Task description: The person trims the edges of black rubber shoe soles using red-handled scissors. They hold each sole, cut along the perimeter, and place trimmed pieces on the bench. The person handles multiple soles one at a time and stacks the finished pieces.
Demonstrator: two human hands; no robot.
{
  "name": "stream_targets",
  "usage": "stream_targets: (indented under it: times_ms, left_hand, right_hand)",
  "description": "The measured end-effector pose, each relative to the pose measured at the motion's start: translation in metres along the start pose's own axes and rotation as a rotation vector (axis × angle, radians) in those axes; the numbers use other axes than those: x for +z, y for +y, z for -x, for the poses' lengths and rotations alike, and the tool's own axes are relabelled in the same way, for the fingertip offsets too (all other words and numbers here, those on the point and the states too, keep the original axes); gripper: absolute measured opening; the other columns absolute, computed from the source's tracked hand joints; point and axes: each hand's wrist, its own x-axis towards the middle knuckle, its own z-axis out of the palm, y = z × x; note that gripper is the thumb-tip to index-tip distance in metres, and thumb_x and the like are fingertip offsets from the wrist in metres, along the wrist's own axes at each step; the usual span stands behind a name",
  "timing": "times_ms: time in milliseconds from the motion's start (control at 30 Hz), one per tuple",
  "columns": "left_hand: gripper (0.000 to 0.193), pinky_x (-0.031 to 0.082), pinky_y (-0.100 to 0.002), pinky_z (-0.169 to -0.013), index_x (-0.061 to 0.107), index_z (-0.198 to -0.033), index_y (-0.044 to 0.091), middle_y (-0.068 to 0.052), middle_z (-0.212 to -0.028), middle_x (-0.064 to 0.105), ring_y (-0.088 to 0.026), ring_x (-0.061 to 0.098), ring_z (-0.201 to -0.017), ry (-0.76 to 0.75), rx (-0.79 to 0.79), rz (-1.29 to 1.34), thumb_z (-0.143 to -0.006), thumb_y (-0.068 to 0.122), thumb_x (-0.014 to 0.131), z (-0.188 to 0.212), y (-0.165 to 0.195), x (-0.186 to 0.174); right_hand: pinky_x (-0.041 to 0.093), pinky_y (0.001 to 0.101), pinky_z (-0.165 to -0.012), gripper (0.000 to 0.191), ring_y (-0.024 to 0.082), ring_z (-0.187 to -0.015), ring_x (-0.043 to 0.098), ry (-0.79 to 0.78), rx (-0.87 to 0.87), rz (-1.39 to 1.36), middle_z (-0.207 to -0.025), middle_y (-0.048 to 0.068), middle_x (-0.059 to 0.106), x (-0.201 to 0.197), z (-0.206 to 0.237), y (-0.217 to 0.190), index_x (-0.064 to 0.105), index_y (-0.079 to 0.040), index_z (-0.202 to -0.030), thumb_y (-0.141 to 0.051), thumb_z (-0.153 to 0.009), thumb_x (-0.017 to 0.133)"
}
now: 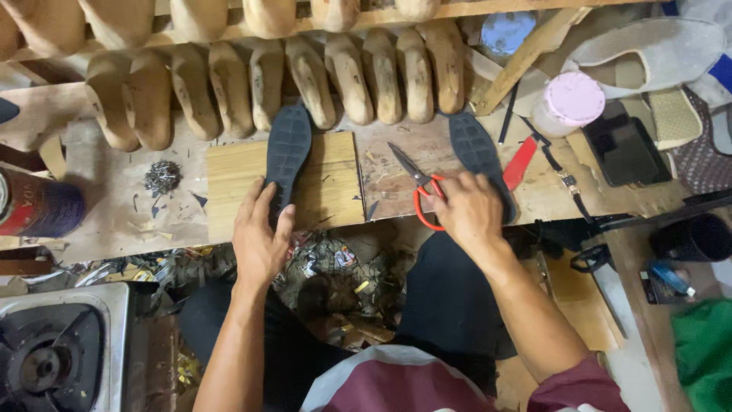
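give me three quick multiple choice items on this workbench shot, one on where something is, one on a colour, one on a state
1. Where do the scissors lie?
A. between the two dark soles
B. on the stove
C. on the pink-lidded jar

2. What colour are the scissor handles?
A. blue
B. red
C. green

3. What is the left hand doing?
A. gripping the scissors
B. hanging clear of the bench
C. resting on the left sole

Answers: 1 A, they lie on the bench with the right sole beyond them; 2 B, red loops show beside the right hand; 3 C, its fingers lie on that sole's near end.

Dark grey ridged soles [287, 152], red-handled scissors [420, 192], a pink-lidded jar [568, 103], tan wooden lasts [347, 76].
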Motion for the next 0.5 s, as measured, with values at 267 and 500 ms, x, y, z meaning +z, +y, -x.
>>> stream_targets:
  times_ms: [267, 500]
  left_hand:
    - [0.047, 0.046, -0.045, -0.110, 0.062, -0.136, -0.001, -0.024, -0.151, 0.053, -0.042, 0.055, -0.135, 0.049, 0.015, 0.051, -0.097, 0.024, 0.068, 0.002, -0.005, 0.006]
    - [0.049, 0.047, -0.044, -0.109, 0.060, -0.140, -0.001, -0.024, -0.154, 0.050, -0.042, 0.055, -0.136, 0.038, -0.008, 0.072, -0.098, 0.025, 0.067, 0.005, -0.003, 0.007]
  right_hand:
    - [0.041, 0.0490, -0.108, 0.056, 0.041, -0.127, 0.052, 0.155, 0.058, 0.014, -0.138, 0.017, 0.059, -0.009, 0.015, 0.049, 0.074, -0.005, -0.122, -0.031, -0.075, 0.085]
    - [0.049, 0.0472, -0.105, 0.041, 0.037, -0.124, 0.061, 0.254, -0.025, -0.121, -0.138, 0.013, 0.066, -0.006, 0.010, 0.059, 0.074, -0.007, -0.117, -0.016, -0.078, 0.080]
